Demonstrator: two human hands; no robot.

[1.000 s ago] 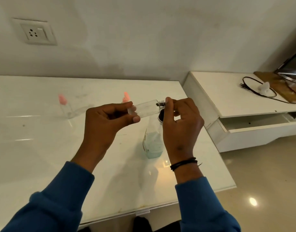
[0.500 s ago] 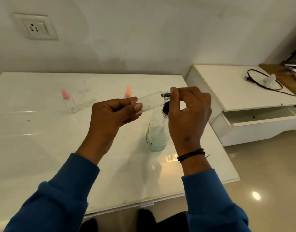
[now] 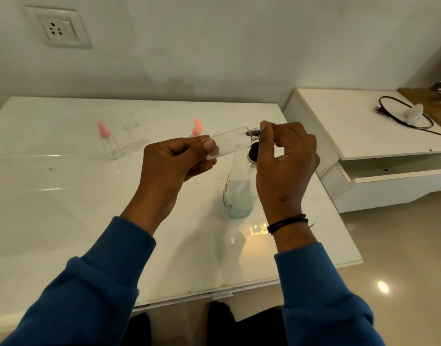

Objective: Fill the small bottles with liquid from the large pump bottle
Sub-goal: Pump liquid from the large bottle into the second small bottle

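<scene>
My left hand [image 3: 173, 162] grips a small clear bottle [image 3: 230, 141] by its base and holds it sideways above the table. At the bottle's neck my right hand [image 3: 284, 158] pinches a small dark cap [image 3: 253, 133]. Below my right hand stands the large bottle [image 3: 238, 193] with pale blue-green liquid in its lower part; its dark top [image 3: 252, 154] is partly hidden by my fingers. Two more small clear bottles with pink caps stand farther back, one at the left [image 3: 107, 141] and one [image 3: 197, 127] just behind the held bottle.
The white glossy table [image 3: 64, 208] ends close at the right, beyond the large bottle. A low white cabinet [image 3: 364, 136] with an open drawer stands to the right, with a black cable [image 3: 401, 113] on top. A wall socket [image 3: 58, 27] is at the upper left.
Both hands and the held bottle keep the same grip throughout. The view has shifted slightly, so the table scene sits a little differently in the frame.
</scene>
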